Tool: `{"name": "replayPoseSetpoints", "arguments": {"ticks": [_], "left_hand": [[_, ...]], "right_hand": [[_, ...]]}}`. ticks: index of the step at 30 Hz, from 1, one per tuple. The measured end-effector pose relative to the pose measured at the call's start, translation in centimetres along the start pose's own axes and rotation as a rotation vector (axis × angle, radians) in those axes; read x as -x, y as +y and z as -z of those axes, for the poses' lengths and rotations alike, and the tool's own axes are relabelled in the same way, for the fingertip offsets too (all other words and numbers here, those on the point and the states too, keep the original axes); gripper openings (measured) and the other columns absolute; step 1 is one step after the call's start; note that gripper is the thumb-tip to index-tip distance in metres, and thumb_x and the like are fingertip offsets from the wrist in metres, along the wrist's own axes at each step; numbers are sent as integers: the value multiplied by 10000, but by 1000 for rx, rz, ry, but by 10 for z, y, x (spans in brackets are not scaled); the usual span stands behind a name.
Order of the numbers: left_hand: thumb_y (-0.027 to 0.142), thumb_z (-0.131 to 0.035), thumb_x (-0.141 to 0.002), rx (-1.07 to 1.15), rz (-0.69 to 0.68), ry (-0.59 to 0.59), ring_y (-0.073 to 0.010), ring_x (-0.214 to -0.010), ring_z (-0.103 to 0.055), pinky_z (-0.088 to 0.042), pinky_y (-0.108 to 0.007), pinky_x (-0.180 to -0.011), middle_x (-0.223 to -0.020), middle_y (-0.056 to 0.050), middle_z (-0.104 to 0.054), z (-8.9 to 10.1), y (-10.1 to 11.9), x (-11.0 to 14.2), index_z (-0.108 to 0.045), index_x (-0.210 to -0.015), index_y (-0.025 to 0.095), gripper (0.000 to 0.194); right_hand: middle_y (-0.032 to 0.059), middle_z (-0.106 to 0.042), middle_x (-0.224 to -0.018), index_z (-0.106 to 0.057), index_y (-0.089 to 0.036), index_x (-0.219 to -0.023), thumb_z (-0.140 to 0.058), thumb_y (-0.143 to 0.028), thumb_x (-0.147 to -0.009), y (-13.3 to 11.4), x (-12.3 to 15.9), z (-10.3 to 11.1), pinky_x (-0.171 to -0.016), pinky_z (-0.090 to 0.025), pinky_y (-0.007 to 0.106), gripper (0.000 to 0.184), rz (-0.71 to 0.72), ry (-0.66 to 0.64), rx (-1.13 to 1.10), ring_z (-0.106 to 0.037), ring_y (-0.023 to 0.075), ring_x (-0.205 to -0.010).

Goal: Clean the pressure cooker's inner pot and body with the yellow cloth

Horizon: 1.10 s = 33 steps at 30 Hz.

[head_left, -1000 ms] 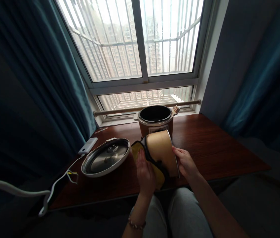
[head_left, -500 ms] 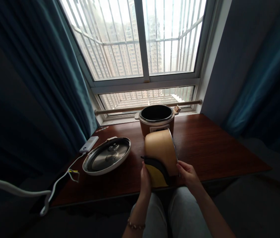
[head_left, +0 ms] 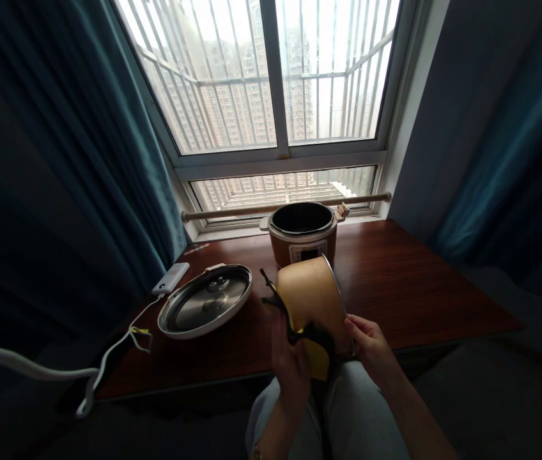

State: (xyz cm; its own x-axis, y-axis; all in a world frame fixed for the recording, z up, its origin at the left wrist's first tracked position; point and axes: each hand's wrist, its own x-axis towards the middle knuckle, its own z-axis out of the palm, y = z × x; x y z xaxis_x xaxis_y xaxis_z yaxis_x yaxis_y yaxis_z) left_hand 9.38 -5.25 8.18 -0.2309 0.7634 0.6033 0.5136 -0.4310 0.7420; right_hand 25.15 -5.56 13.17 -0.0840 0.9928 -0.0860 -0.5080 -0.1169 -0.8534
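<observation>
A golden inner pot is tipped on its side over the table's front edge, its metal rim facing right. My right hand pinches that rim at the lower right. With my left hand I hold a yellow cloth with black edging against the pot's underside and lower left. The cloth is bunched and partly hides the fingers. Behind the pot stands the electric cooker body, uncovered, with a dark inside and a control panel on its front. The inside of the inner pot is turned away from view.
The cooker's lid lies underside up at the left of the wooden table. Beyond it are a white power bank and a white cable hanging off the left edge. A barred window rises behind; curtains flank it.
My left hand has moved slightly right and down, and the cloth has bunched up, its black edge now sticking out at the left. The pot has shifted slightly lower; my right hand keeps its rim.
</observation>
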Motion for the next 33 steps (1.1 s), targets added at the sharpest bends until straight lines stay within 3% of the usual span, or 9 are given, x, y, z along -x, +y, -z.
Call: {"name": "replayPoseSetpoints", "arguments": {"ticks": [2, 4, 9, 16, 26, 29, 33], "left_hand": [[235, -410, -861, -247, -252, -131, -275, -1339, -200, -172, -470, -1071, -1396, -116, -375, -4, 10, -1, -290, -1377, 139, 538], [221, -396, -858, -413, -385, -243, -257, -1347, -181, -151, -432, -1075, -1412, -86, -356, -10, 24, -3, -290, -1379, 143, 538], [199, -333, -862, -474, -491, -266, -243, -1327, -244, -172, -395, -1063, -1389, -76, -394, -23, 47, -6, -357, -1344, 102, 493], [209, -367, -862, -491, -569, -254, -242, -1311, -286, -188, -404, -1059, -1362, -74, -431, -9, 30, -19, -367, -1340, 126, 485], [218, -394, -872, -320, -250, -112, -234, -1315, -284, -205, -452, -1073, -1375, -97, -411, 9, 4, -37, -365, -1335, 165, 467], [295, -379, -886, -146, 37, -22, -253, -1235, -412, -293, -445, -1024, -1274, -133, -517, 18, -13, -42, -471, -1243, 145, 398], [473, -415, -846, 182, 460, -63, -269, -942, -615, -476, -361, -778, -947, -122, -673, 21, -28, -37, -603, -999, 122, 426]], "right_hand": [[46, -691, -797, -690, -187, -942, -675, -392, -709, -2, -1, -5, -583, -462, 261, 311, -3, -6, -27, -619, 164, -653], [44, -692, -808, -692, -189, -937, -678, -387, -708, -2, -4, -9, -582, -461, 254, 303, 8, -2, -43, -623, 166, -674], [33, -693, -819, -692, -186, -940, -676, -384, -712, -6, -11, -10, -576, -449, 214, 303, 27, 12, -38, -625, 154, -713], [39, -693, -799, -689, -188, -929, -681, -375, -708, -11, -11, -11, -607, -486, 239, 290, -23, -21, -77, -640, 164, -716], [33, -691, -768, -687, -191, -886, -681, -360, -711, -13, -14, -21, -628, -509, 253, 243, -47, -48, -128, -650, 164, -716], [34, -692, -770, -688, -188, -873, -697, -367, -691, -11, -17, -20, -632, -508, 250, 256, -32, -25, -119, -650, 168, -733], [43, -697, -796, -688, -185, -879, -709, -391, -669, -8, -22, -19, -609, -503, 260, 294, -29, 16, -102, -650, 186, -743]]}}
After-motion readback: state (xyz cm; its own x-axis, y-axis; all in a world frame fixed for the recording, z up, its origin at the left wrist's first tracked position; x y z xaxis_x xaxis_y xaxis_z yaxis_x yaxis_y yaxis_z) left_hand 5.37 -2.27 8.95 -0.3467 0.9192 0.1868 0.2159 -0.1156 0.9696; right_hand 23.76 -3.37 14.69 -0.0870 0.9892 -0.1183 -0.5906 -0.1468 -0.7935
